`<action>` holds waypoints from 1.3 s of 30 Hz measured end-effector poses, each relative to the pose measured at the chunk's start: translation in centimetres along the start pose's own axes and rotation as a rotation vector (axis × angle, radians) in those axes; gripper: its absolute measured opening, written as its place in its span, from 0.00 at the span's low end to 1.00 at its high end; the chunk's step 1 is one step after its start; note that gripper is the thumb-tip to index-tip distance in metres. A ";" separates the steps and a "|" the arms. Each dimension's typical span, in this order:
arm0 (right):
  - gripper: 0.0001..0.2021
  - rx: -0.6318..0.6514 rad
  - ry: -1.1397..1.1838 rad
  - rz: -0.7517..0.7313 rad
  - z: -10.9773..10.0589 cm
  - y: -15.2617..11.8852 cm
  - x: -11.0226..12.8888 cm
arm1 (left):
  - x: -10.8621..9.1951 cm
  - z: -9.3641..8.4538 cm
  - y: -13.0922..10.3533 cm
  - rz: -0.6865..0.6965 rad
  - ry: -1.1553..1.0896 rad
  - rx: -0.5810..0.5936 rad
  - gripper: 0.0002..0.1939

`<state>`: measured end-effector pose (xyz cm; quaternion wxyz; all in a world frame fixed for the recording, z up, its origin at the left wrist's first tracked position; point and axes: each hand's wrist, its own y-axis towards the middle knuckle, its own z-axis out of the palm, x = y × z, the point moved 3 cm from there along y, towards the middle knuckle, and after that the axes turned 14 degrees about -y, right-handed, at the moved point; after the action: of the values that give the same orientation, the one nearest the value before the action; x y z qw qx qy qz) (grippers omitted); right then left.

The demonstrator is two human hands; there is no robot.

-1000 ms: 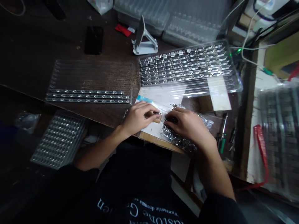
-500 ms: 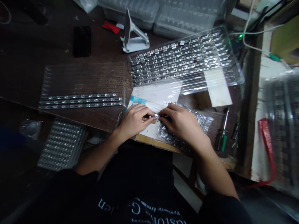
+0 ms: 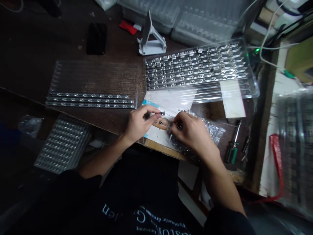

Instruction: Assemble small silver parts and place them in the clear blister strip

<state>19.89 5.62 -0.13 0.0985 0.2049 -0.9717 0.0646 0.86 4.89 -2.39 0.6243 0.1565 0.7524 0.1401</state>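
Note:
My left hand (image 3: pixel 140 122) pinches a small D-sub connector (image 3: pixel 162 113) between thumb and forefinger, just above a little wooden block (image 3: pixel 160 123) with dark holes or studs. The block lies on a white sheet (image 3: pixel 156 136) at the front edge of the table. My right hand (image 3: pixel 194 130) is closed, thumb and fingertips together, right of the block and over an open plastic bag (image 3: pixel 212 125) of small shiny metal parts. Whatever those fingertips hold, if anything, is hidden.
To the left lies a clear tray (image 3: pixel 97 76) with three rows of connectors at its near side. Behind my right hand, another tray (image 3: pixel 253 85) holds many connectors. A grey stand (image 3: pixel 153 49), a phone (image 3: pixel 96 38) and a green screwdriver (image 3: pixel 234 152) lie around.
My hands have moved apart: the left lifts the connector slightly off the wooden block, exposing the block, while the right has drawn back over the bag. The whole view has shifted a little.

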 end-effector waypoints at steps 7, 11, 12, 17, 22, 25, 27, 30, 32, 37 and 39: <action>0.11 -0.044 0.312 -0.179 0.9 0.7 1.6 | -0.5 -4.8 0.3 -0.061 0.151 -0.097 0.07; 0.15 0.010 0.140 -0.272 1.4 0.5 2.5 | 0.3 -10.2 2.0 -0.128 0.351 -0.173 0.06; 0.15 0.006 0.063 -0.292 1.4 0.4 2.7 | 0.5 -11.3 2.5 -0.132 0.377 -0.183 0.06; 0.16 -0.057 -0.228 -0.387 1.3 -0.1 3.5 | 1.2 -13.6 4.5 -0.148 0.399 -0.088 0.05; 0.16 -0.063 -0.292 -0.409 1.6 -0.1 3.9 | 2.3 -11.3 5.1 -0.109 0.363 0.104 0.04; 0.18 -0.046 -0.229 -0.397 1.6 0.0 3.7 | 2.7 -10.3 5.4 -0.107 0.431 0.155 0.04; 0.19 -0.049 -0.137 -0.385 1.0 0.0 3.3 | 2.7 -10.1 5.7 -0.123 0.509 0.191 0.05; 0.17 -0.049 -0.049 -0.319 -0.3 -0.1 1.9 | 2.1 -10.3 6.1 -0.141 0.629 0.251 0.05; 0.12 -0.034 -0.073 -0.241 -1.0 -0.2 0.5 | 1.5 -10.3 6.5 -0.138 0.700 0.295 0.04; 0.07 0.041 -0.154 -0.158 -0.9 -0.4 -1.4 | 0.4 -9.7 7.1 -0.102 0.845 0.402 0.03; 0.07 0.059 -0.162 -0.149 -0.6 -0.5 -1.3 | 0.1 -9.7 7.1 -0.095 0.909 0.418 0.04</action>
<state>21.31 5.79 0.26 0.0183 0.2840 -0.9562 0.0689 -8.24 11.28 2.12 0.1944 0.1667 0.9666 0.0119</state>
